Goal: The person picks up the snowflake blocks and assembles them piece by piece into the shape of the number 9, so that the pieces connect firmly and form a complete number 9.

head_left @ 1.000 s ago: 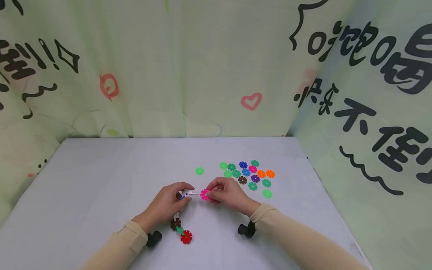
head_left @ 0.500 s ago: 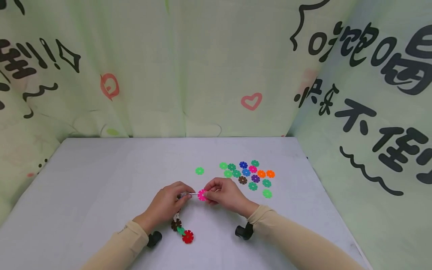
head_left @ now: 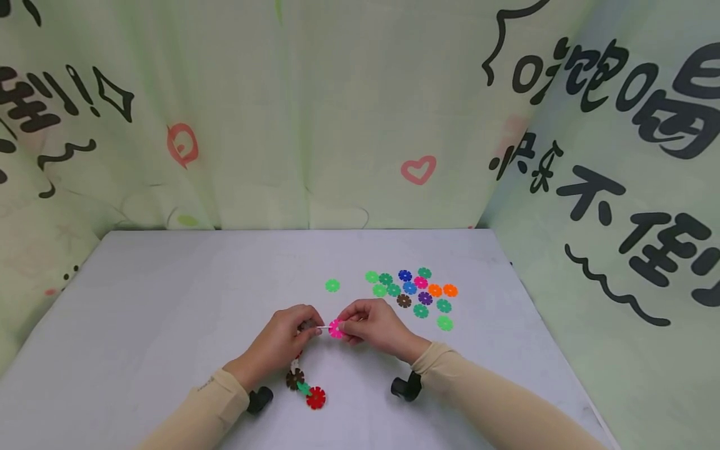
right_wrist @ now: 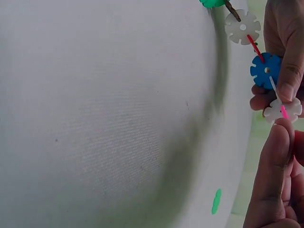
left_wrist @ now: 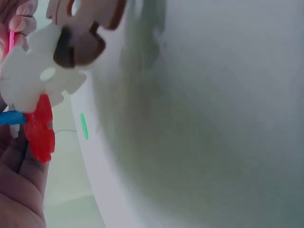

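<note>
Pink disc (head_left: pixel 335 329) moved left, now meeting white disc (right_wrist: pixel 274 114), gap closed; red end disc (head_left: pixel 316 398) shifted slightly right.

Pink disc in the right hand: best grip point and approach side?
Pinch the pink disc across its faces at its right rim, coming from the right, as the right hand does. It is thin and flat, and its left edge faces the white disc held by the left hand, so that edge is likely best kept free.

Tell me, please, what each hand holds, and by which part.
Left hand: the chain, by its white end disc. Right hand: the pink disc, by the edge away from the chain.
</note>
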Tool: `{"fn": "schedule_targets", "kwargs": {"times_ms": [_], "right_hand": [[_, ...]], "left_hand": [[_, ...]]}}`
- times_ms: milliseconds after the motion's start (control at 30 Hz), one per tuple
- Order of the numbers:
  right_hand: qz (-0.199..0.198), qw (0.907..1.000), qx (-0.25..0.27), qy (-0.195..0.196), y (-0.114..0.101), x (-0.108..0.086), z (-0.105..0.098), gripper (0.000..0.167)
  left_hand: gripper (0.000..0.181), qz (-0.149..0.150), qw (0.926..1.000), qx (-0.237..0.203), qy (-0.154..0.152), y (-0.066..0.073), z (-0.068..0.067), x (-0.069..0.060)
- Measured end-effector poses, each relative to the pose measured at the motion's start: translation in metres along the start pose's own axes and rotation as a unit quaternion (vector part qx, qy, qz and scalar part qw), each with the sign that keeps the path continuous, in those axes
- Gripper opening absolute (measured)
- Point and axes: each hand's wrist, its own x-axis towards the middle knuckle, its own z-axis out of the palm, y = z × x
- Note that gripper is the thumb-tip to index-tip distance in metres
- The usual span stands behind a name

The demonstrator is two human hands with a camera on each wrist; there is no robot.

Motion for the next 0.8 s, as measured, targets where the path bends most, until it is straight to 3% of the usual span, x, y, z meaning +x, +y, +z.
{"fn": "schedule_targets", "kwargs": {"times_ms": [433, 633, 800], "right_hand": [[-0.014, 0.9995, 0.010, 0.025, -0.0040, 0.0024, 0.0058, 0.006], [-0.009, 0.9997, -0.006, 0.021, -0.0057, 0.0070, 0.0084, 0.006], [-0.002, 0.9999, -0.008, -0.009, -0.0035, 0.0098, 0.0044, 0.009]], "left_hand": [[0.013, 0.021, 0.9991, -0.035, 0.016, -0.0012, 0.0018, 0.0001], [0.018, -0.016, 0.9991, -0.035, 0.020, -0.0020, 0.0017, -0.0001], [0.024, -0.034, 0.9993, -0.014, 0.008, -0.0016, 0.0013, 0.0010]]}}
